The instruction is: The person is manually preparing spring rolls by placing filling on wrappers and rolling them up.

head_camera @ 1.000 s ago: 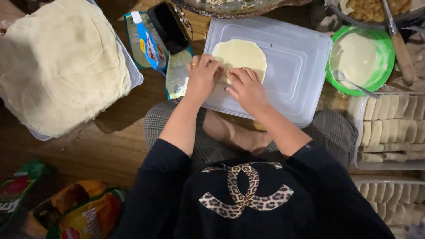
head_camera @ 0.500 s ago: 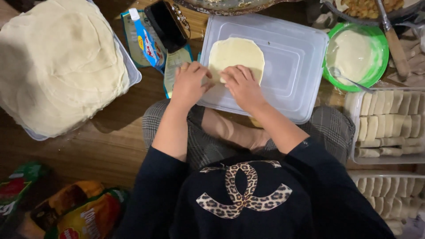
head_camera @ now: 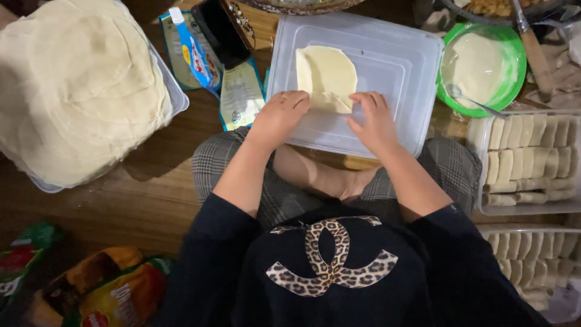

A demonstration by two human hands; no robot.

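On the upturned clear plastic lid (head_camera: 393, 79) that rests across the person's lap, a pale round dough sheet (head_camera: 327, 75) lies toward the lid's left half, with its left side folded over toward the middle. The left hand (head_camera: 279, 116) sits at the sheet's near-left edge, fingers curled down and pressing on the dough rather than clasped around it. The right hand (head_camera: 375, 118) sits at the near-right edge, fingers spread and bent, their tips touching the sheet's lower right rim. So the sheet lies just beyond both hands, toward the far edge of the lid, and its near edge is caught under the fingertips of each.

Beyond the lid's right edge stands a green bowl (head_camera: 481, 63) of white paste with a spoon (head_camera: 478, 103) leaning in it. Near the floor's right edge, clear trays hold rows of rolled wraps (head_camera: 526, 157). At the floor's far left a large stack of flat dough sheets (head_camera: 78, 85) fills a tray. Between that stack and the lid lie a dark phone (head_camera: 219, 30) and some printed packets (head_camera: 239, 97). Crumpled snack bags (head_camera: 103, 290) lie by the near left corner.
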